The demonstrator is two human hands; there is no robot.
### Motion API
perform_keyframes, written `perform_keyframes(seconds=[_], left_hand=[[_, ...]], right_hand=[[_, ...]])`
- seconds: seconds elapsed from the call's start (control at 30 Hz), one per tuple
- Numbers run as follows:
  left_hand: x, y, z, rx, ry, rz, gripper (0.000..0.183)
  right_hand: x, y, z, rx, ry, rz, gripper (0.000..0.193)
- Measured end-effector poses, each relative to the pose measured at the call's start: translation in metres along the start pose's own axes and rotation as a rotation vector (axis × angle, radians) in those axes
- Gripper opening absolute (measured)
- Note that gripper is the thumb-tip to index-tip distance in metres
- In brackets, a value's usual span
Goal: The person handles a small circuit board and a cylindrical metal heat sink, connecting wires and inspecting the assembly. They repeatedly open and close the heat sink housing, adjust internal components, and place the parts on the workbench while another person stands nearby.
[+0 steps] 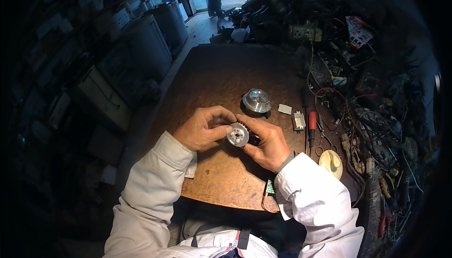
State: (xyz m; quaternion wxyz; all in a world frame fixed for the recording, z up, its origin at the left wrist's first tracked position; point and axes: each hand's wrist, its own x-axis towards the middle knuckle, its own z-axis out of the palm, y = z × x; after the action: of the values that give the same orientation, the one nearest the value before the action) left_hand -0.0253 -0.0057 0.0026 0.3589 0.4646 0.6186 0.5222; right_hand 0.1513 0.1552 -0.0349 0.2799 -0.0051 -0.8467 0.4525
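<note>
Over the near part of the wooden table I hold a small round LED lamp head (238, 136), its face tilted up toward me and showing several white LEDs in a grey ring. My right hand (269, 141) grips its right side between thumb and fingers. From the left, the thumb of my left hand (203, 128) presses on the rim, with the index finger curled behind it. My fingers partly hide the lamp's ribbed back. Beyond my hands sits a round metal lamp housing (257, 101) with a transparent top.
Right of the housing lie a white flat piece (285, 109), a small white box (299, 121), a red-handled screwdriver (312, 125), scissors (325, 141) and a cream round cover (331, 164). A green circuit board (270, 186) rests by my right sleeve. Tangled cables (376, 121) crowd the right side.
</note>
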Motion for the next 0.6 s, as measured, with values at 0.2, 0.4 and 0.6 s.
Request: perform_keyframes(seconds=[0.2, 0.4, 0.6], left_hand=[[-0.0021, -0.0025, -0.0006, 0.079, -0.009, 0.063, 0.026], [-0.0007, -0.0071, 0.0019, 0.139, 0.005, 0.110, 0.026], [-0.0007, -0.0018, 0.0064, 0.165, 0.029, 0.095, 0.024]], right_hand=[[0.0005, -0.0029, -0.0015, -0.005, -0.019, 0.025, 0.066], [0.0014, -0.0045, -0.0026, 0.015, -0.030, 0.037, 0.064], [0.0023, -0.0049, -0.0029, 0.020, -0.024, 0.045, 0.061]])
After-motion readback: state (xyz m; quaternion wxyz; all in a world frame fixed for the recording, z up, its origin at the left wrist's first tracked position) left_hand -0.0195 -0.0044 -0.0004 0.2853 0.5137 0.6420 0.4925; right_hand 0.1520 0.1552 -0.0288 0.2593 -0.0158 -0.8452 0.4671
